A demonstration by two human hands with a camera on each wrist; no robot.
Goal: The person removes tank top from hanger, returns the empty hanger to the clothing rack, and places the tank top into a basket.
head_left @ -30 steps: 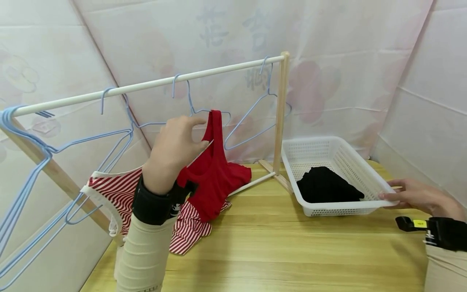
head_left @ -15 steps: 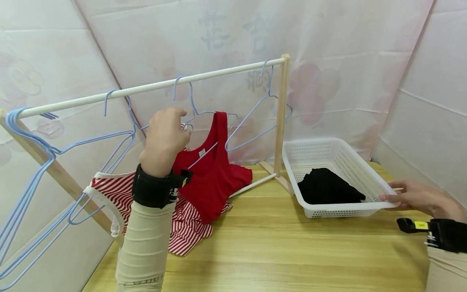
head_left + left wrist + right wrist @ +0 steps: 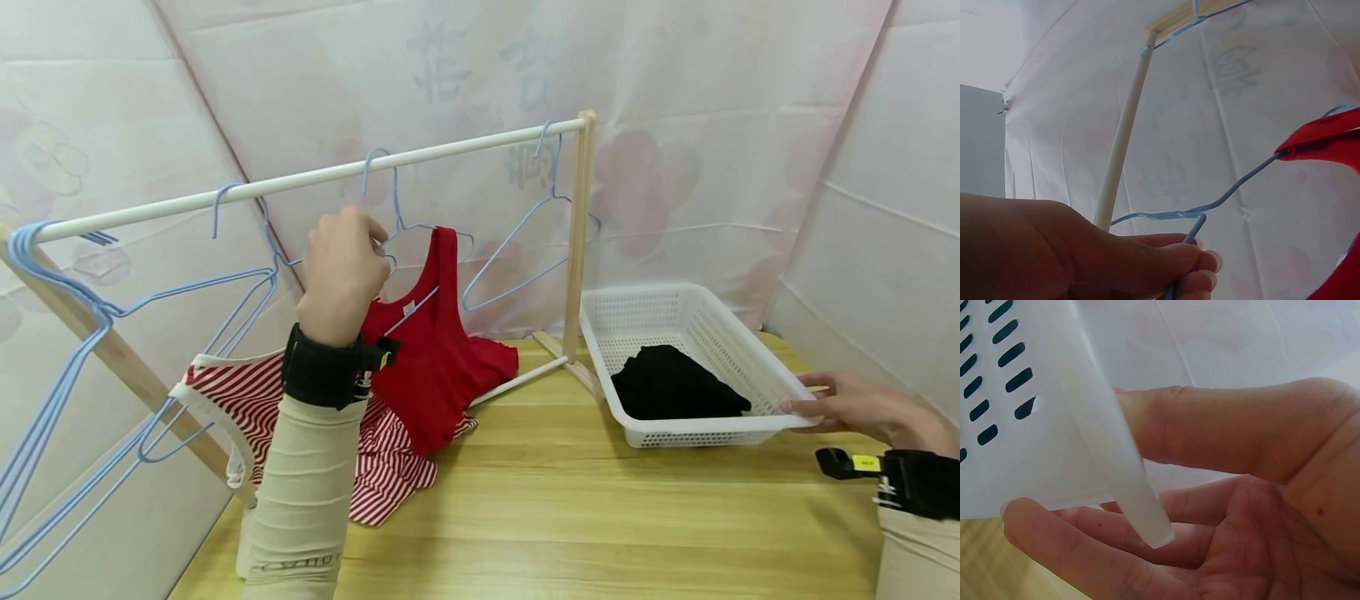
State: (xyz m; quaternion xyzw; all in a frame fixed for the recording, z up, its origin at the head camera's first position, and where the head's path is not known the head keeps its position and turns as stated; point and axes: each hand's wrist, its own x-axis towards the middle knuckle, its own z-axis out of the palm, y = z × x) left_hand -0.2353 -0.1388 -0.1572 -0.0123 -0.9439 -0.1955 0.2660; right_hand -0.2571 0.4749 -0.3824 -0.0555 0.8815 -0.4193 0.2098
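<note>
My left hand (image 3: 345, 271) pinches the blue wire hanger (image 3: 1235, 187) on its arm just below the hook, between thumb and fingers. The hook loops over the white rod (image 3: 307, 173). From this hanger droops a red tank top (image 3: 450, 375), one strap over the wire's right arm; the other side is partly hidden behind my hand. At the right, my right hand (image 3: 862, 404) grips the corner rim of a white plastic basket (image 3: 720, 427), thumb on top and fingers underneath. A folded black garment (image 3: 671, 383) lies in the basket.
A red-and-white striped garment (image 3: 243, 400) hangs at the left, its kind partly hidden by my arm. Several blue hangers (image 3: 56, 358) bunch at the rod's left end. Another hanger (image 3: 517, 229) hangs beside the wooden post (image 3: 577, 242). All stands on a wooden table (image 3: 570, 517).
My left hand has left the red strap, moved up to the hanger's neck and taken hold of the wire. The hook sits slightly higher on the rod. My right hand stays on the basket.
</note>
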